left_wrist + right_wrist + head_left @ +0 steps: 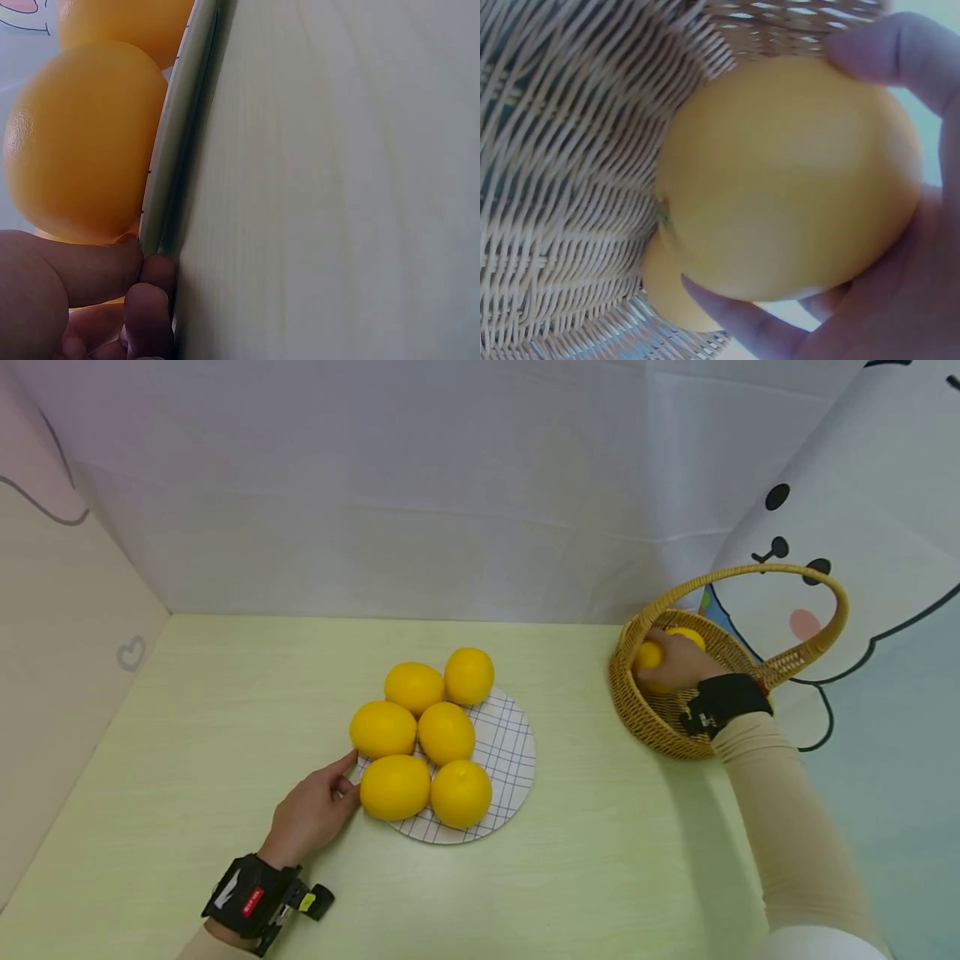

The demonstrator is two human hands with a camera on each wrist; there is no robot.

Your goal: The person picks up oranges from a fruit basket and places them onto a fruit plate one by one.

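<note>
My left hand [315, 810] pinches the left rim of a round white plate [512, 747] with a blue grid; in the left wrist view the thumb lies over the plate's edge [169, 157] and a fingertip under it. Several yellow oranges [446, 733] sit mostly on the plate's left half. At the right, my right hand [678, 662] reaches inside a wicker basket [651, 727] and grips an orange [787, 180], thumb on one side and fingers on the other. Behind it, a second orange [673, 289] lies partly hidden against the weave.
The basket's tall arched handle [750, 570] rises over my right wrist. A pale wooden table [585, 860] lies under everything. White cloth [420, 527] hangs behind the table, and a cartoon-printed cloth [885, 610] hangs at the right.
</note>
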